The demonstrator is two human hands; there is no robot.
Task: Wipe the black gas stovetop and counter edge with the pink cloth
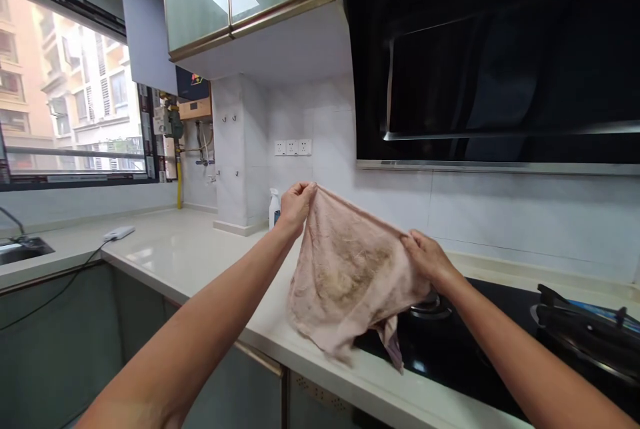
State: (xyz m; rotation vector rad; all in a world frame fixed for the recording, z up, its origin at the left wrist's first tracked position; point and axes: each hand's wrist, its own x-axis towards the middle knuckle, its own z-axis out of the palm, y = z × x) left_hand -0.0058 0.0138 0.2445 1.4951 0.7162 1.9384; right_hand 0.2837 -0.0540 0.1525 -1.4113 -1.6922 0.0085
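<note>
Between my two hands hangs a pinkish cleaning cloth [350, 262] with brown stains across its middle. My left hand [298, 206] pinches one upper corner, held higher than the other side. At the right end of the top edge, my right hand [427, 256] grips the cloth with closed fingers. The cloth's lower part droops over the counter and the left side of the black gas stove [480, 312], hiding part of a burner [430, 309]. Its lower edge is slightly blurred.
A white spray bottle [274, 208] stands behind my left hand. On the pale countertop [175, 249] lies a white power strip [119, 234] with a black cord. A sink [25, 250] is at far left. The black range hood [490, 69] overhangs the stove; a burner grate [590, 332] sits right.
</note>
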